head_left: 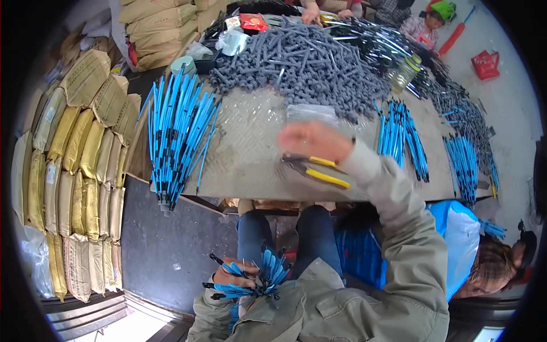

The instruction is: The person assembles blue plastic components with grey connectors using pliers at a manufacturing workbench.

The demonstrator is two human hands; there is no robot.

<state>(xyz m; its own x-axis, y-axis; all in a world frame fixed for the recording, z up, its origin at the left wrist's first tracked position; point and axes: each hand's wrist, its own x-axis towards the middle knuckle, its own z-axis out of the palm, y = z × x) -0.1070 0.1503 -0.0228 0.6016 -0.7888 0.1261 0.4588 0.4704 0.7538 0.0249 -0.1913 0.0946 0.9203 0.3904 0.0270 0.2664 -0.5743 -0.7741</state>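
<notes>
Close to my body, above my lap, my left hand (236,275) is closed around a bunch of blue rods (273,268) with black ends. My right hand (316,141) is over the table, smeared by motion, so its fingers cannot be made out. Just below it on the tabletop (239,148) lies a pair of pliers (319,169) with yellow handles. Beyond that hand sits a flat clear plastic packet (312,112), at the edge of a large heap of grey ribbed plastic parts (302,62).
Blue rod bundles lie at the left (176,131), right (401,137) and far right (461,165). A bottle (405,73) stands by the heap. Stacked sacks (80,148) line the left. A co-worker's hand (311,13) is at the far side; another person (496,265) is lower right.
</notes>
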